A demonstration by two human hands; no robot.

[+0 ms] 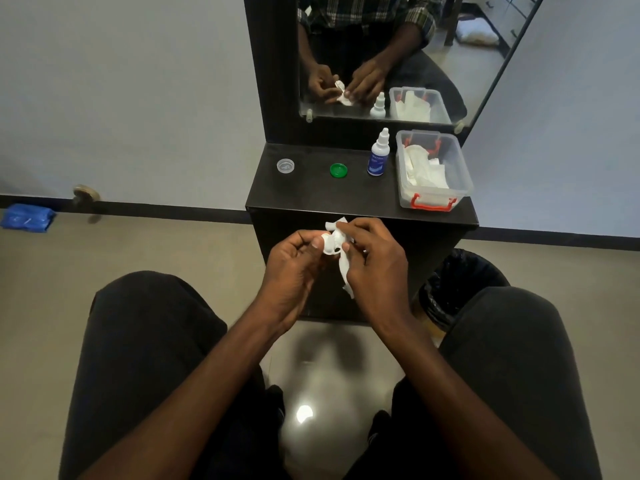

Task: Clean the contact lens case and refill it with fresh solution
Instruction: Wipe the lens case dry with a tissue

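Hands meet before the desk (311,199): left hand (294,268) pinches the white lens case (329,244), right hand (375,268) grips a tissue (344,268) against it.

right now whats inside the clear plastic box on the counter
White tissues lie crumpled inside the clear box, filling most of it. Whatever may lie beneath them, and the box floor, is covered.

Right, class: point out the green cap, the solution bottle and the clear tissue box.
green cap (338,170), head view, centre of its top.
solution bottle (376,161), head view, on its blue label.
clear tissue box (464,174), head view, right wall.
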